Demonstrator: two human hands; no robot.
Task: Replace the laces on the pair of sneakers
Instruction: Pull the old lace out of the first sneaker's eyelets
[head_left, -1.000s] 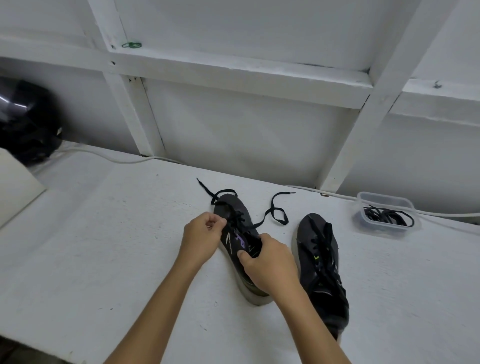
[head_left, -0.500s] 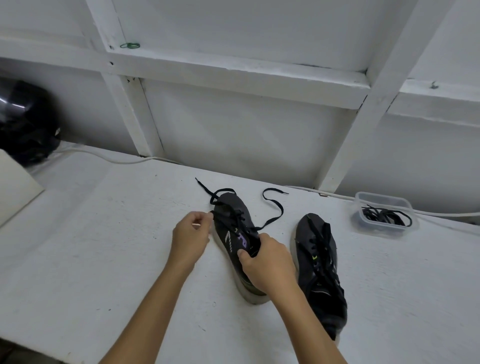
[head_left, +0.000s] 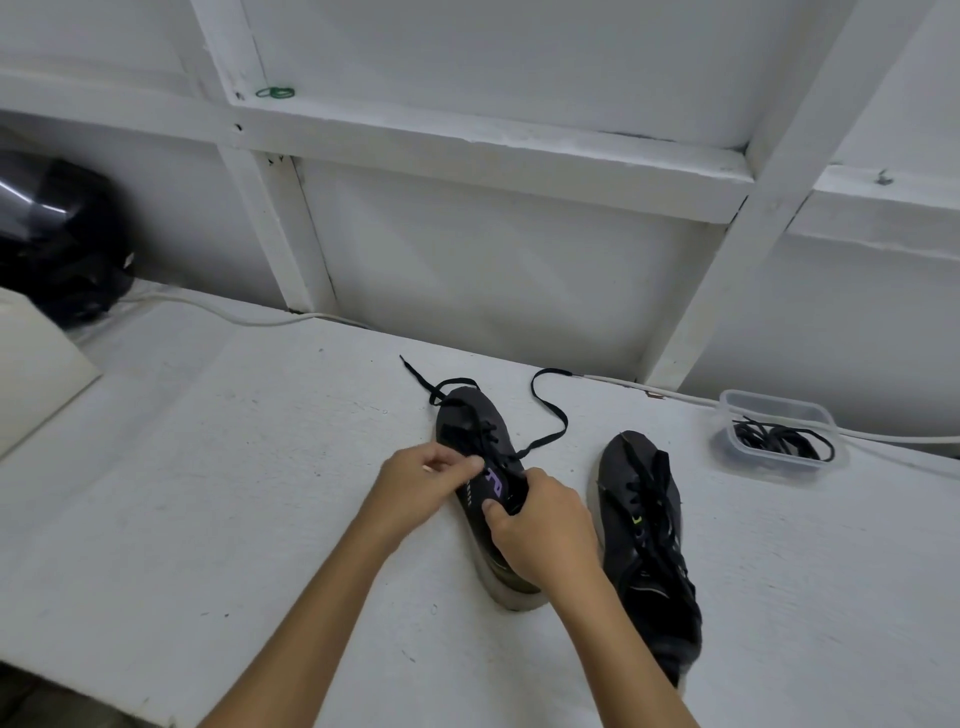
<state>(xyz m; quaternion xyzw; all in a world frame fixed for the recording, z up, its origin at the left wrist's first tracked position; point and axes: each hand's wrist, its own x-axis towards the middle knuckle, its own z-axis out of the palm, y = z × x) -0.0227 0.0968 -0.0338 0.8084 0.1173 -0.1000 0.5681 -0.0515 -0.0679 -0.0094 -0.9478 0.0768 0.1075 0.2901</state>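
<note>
Two black sneakers lie on the white table. The left sneaker (head_left: 470, 421), with a purple logo and a pale sole, has a loosened black lace (head_left: 550, 415) trailing past its toe on both sides. My left hand (head_left: 421, 486) pinches the lace at the shoe's left side by the eyelets. My right hand (head_left: 540, 530) grips the shoe's collar and tongue, covering its heel half. The right sneaker (head_left: 644, 525) lies untouched beside it, still laced.
A clear plastic tub (head_left: 779, 436) holding black laces stands at the back right. A white cable (head_left: 218, 312) runs along the wall. A black helmet (head_left: 57, 239) and a cream board (head_left: 36, 374) sit at far left. The table's front edge is near my elbows.
My left hand moved out to the left, then came back against the shoe's side. The lace loop on the right has straightened and spread toward the wall.
</note>
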